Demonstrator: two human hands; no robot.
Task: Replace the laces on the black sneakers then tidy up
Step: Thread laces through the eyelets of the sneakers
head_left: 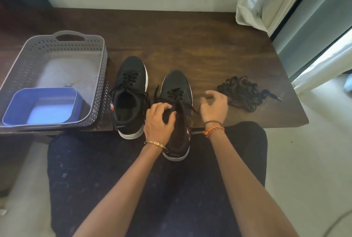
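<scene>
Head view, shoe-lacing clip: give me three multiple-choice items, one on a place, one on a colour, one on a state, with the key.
1. Where does the loose bundle of laces lie?
A. in the grey basket
B. on the table, right of the sneakers
C. on the person's lap

2. What colour is the small tub inside the grey basket?
A. blue
B. red
C. green

3. What is the left hand doing?
A. hanging idle
B. holding the tub
C. gripping the nearer sneaker at its opening

Key: 1 B, the bundle sits on bare wood beyond the right hand. 2 A, its walls are plainly blue. 3 C, its fingers curl over the tongue.
</scene>
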